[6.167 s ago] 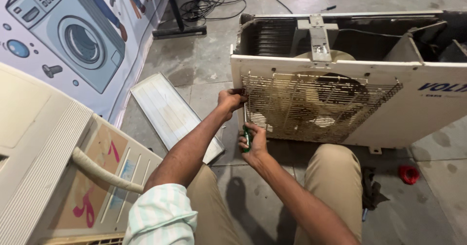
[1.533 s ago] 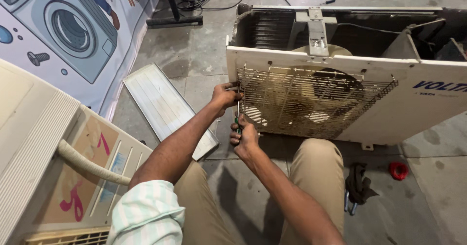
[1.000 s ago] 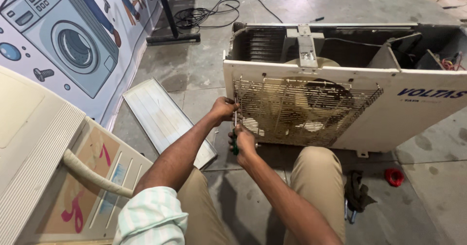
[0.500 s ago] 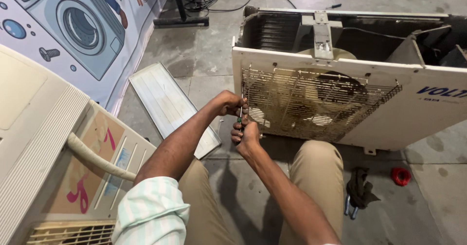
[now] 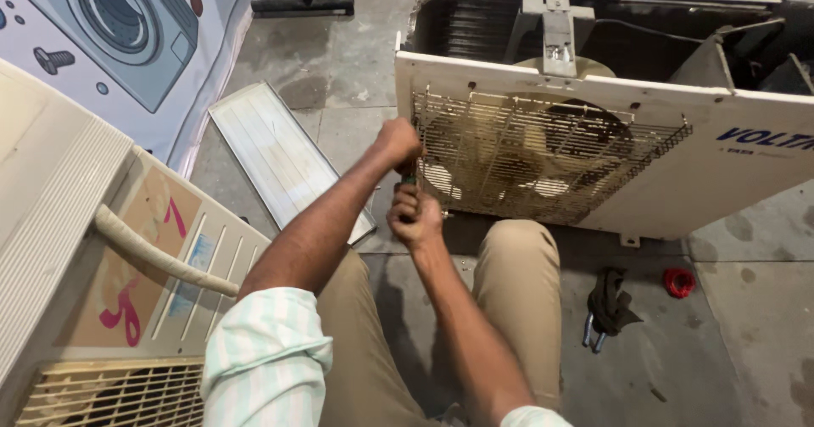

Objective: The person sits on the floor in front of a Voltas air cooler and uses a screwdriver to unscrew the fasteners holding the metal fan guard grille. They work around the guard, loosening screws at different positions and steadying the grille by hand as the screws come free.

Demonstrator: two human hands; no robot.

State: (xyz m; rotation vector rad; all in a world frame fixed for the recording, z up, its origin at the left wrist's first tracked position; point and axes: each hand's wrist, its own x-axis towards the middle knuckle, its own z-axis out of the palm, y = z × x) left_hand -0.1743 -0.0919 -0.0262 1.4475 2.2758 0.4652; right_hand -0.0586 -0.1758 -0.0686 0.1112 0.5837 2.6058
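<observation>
Green-handled tool (image 5: 409,175): mostly covered by the left hand (image 5: 397,141) and right hand (image 5: 415,217); its tip and kind cannot be told. Fingers of both hands curl away from the camera, so the grip itself is hidden. Outdoor air-conditioner unit (image 5: 729,173): cut off by the right edge. Fan (image 5: 526,164): partly screened by the wire grille (image 5: 543,151). Pliers (image 5: 592,334): half under a dark cloth (image 5: 612,300). Washing-machine poster (image 5: 119,20) and cream appliance (image 5: 51,181): cropped by the left edge.

Yellowed grille (image 5: 543,160), white casing (image 5: 721,181), mint-striped sleeve (image 5: 267,359), red roll (image 5: 678,282).
</observation>
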